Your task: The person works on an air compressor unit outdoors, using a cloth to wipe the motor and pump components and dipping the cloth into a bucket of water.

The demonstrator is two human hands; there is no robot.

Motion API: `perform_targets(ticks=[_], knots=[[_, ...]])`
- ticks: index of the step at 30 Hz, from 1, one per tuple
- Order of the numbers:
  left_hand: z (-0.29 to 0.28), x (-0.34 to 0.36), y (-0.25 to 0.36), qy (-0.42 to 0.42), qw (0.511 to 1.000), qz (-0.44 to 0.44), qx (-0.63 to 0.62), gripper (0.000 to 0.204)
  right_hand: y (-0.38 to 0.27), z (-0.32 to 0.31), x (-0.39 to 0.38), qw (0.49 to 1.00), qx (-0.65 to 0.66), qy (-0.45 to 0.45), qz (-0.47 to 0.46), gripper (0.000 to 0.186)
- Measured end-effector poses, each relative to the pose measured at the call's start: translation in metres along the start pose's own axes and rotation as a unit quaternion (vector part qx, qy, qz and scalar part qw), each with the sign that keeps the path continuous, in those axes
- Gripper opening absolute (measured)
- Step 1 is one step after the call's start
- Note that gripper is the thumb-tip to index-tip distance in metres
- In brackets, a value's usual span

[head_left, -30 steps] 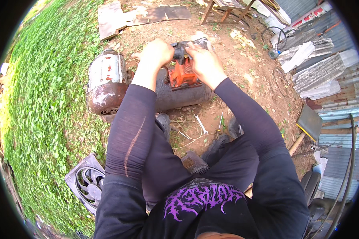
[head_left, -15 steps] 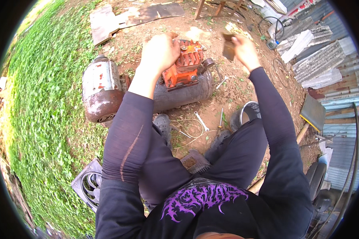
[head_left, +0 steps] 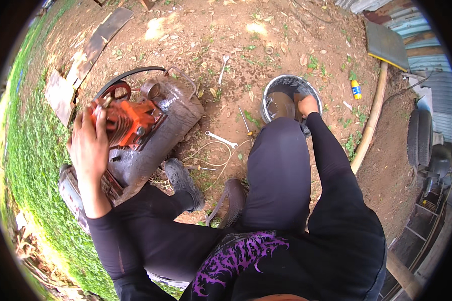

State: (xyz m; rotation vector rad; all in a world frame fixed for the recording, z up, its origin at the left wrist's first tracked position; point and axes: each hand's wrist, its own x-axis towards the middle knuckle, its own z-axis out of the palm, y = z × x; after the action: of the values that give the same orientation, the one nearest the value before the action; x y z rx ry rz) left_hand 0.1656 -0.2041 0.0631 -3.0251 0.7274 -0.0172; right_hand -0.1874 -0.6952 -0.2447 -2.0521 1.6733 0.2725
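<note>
My left hand (head_left: pixel 89 145) lies on the end of an orange finned compressor pump (head_left: pixel 130 120), its fingers stretched over the fins. The pump sits on a dark, worn cylindrical air tank (head_left: pixel 173 108), beside a flywheel (head_left: pixel 116 92) and a black belt. At the right, my right hand (head_left: pixel 309 105) is down inside a black bucket (head_left: pixel 267 95) holding murky brown water (head_left: pixel 280 105). That hand is closed on a flat brown piece (head_left: pixel 298 100), partly hidden by the fingers and the bucket; its material is unclear.
Wrenches (head_left: pixel 221 141) (head_left: pixel 223 69), a screwdriver (head_left: pixel 243 119) and a thin pale cord (head_left: pixel 201 150) lie on the dirt between the tank and bucket. Right of the bucket are a yellow-and-blue bottle (head_left: pixel 355 90) and a long-handled shovel (head_left: pixel 374 115). Boards (head_left: pixel 98 45) lie far left.
My right hand has gone from the air beside the pump down into the bucket with the brown piece. My left hand stays at the pump. The view has swung right.
</note>
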Motion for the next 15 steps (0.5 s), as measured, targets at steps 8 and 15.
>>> perform_targets(ticks=[8, 15], knots=[[0.000, 0.007, 0.021, -0.023, 0.998, -0.034, 0.054, 0.072, 0.010, 0.113, 0.060, 0.986, -0.159, -0.027, -0.032, 0.030], [-0.003, 0.007, 0.026, -0.002, 0.998, -0.018, 0.053, 0.061, 0.044, 0.158, 0.103, 0.989, -0.142, -0.031, -0.010, 0.025]])
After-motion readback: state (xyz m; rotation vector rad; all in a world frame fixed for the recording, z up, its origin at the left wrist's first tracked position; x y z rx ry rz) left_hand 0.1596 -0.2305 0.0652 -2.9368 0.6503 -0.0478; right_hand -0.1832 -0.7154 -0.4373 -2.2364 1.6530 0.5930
